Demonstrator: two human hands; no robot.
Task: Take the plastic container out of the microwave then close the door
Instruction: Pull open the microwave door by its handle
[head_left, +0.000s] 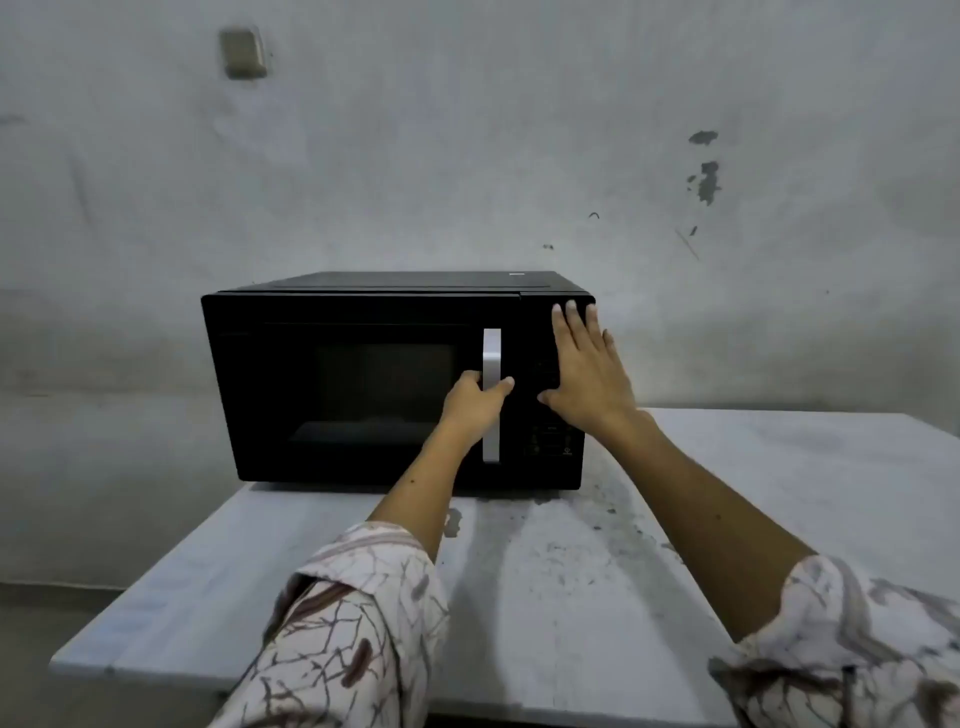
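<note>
Silver handle (491, 364) gripped by left hand (475, 402) fingers; right hand (584, 369) flat, fingers spread, on microwave (311, 384).

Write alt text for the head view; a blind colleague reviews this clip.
A person's left hand grips the silver handle of a closed black microwave while the right hand lies flat on its control panel. The microwave sits on a worn white table against a stained wall.

Pale stained table (545, 587), black microwave (363, 384) sitting at back edge, door shut, nr wall
</note>
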